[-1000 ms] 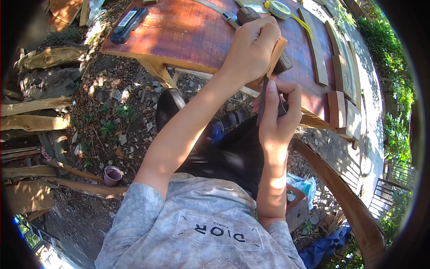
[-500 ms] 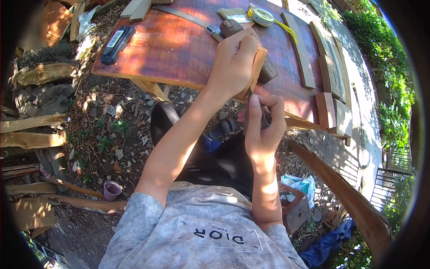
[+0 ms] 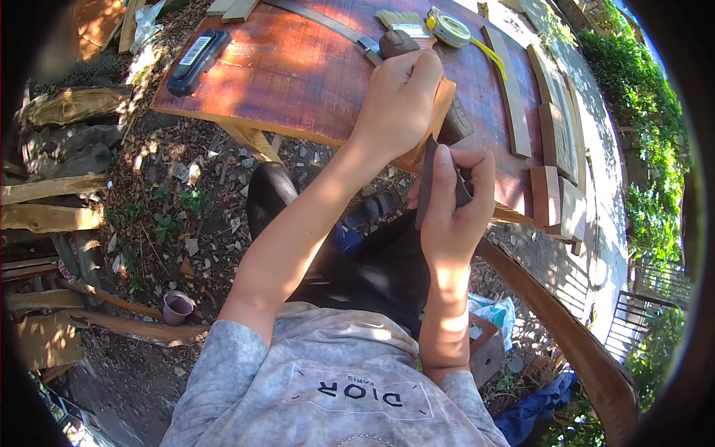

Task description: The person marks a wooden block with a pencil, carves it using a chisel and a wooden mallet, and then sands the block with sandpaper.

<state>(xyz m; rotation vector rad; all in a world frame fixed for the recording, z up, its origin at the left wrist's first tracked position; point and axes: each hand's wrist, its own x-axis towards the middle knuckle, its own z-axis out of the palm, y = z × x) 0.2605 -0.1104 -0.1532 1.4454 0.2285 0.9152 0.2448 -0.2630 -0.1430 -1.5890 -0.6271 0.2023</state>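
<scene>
Over the near edge of the reddish table [image 3: 298, 82], my left hand [image 3: 402, 97] is closed on a small light-brown wood piece [image 3: 442, 108]. Just below and to the right, my right hand [image 3: 456, 197] pinches a dark, bent sheet [image 3: 427, 182] that looks like sandpaper. The sheet's upper end is at the lower part of the wood piece; whether they touch is unclear. A dark wooden object [image 3: 456, 123] lies behind the wood piece, and a rounded brown end [image 3: 397, 43] shows beyond my left hand.
On the table are a metal ruler-like blade [image 3: 320, 26], a brush [image 3: 402, 22], a yellow tape measure [image 3: 449, 28], a black case [image 3: 198, 62] and a wood strip [image 3: 508, 93]. Wood blocks [image 3: 546, 195] line the right edge. A curved wooden beam [image 3: 566, 320] stands at lower right.
The table and its items have shifted slightly in view. Both hands appear a little farther right, with my right hand slightly lower, and more of the dark sheet shows.
</scene>
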